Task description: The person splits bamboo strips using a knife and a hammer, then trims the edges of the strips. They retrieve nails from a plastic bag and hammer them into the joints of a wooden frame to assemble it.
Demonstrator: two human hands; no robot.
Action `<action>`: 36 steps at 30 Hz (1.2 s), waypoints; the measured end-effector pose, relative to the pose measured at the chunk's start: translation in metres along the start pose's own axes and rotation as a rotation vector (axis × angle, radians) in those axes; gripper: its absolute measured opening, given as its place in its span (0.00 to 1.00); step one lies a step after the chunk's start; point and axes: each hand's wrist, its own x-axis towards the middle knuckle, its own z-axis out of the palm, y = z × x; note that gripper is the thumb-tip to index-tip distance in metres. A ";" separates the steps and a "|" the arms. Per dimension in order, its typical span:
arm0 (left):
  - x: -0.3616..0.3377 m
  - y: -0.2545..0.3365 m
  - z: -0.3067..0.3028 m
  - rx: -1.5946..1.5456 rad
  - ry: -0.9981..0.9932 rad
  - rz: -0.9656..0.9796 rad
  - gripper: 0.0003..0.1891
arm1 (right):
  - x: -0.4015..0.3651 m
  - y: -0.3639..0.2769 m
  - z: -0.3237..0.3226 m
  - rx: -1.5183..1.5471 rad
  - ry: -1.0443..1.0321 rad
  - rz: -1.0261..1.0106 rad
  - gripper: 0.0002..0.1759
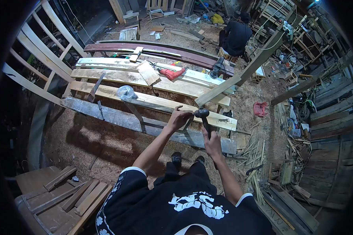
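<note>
My right hand (212,143) is wrapped round the handle of a hammer (202,113), whose dark head is over a long pale board (161,102). Just left of the hammer head, my left hand (179,118) is closed, thumb and fingers brought together over the front edge of that board. What it pinches is too small to make out. A clear plastic bag (126,92) sits on the board further left. Closest to my body runs a grey, weathered plank (117,120), with a handsaw (96,89) and a chisel-like tool (100,109) toward its left end.
A red power drill (172,73) and a short board (148,73) lie across the boards behind. A dark power tool (216,68) stands near a slanting wooden post (259,58). Another person (237,35) sits at the back. Wood pieces (92,197) lie front left.
</note>
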 end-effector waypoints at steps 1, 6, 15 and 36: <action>-0.001 -0.001 0.000 -0.022 0.005 0.008 0.12 | 0.001 -0.002 -0.001 0.009 -0.020 0.014 0.29; -0.007 -0.004 -0.003 -0.023 -0.014 0.118 0.12 | -0.005 -0.011 0.004 0.168 0.050 -0.027 0.26; -0.007 0.008 -0.007 0.026 0.047 0.192 0.09 | -0.014 -0.003 0.011 0.033 -0.028 -0.026 0.24; -0.003 0.010 0.000 0.173 0.160 0.303 0.07 | -0.001 0.000 0.021 -0.108 -0.050 -0.054 0.20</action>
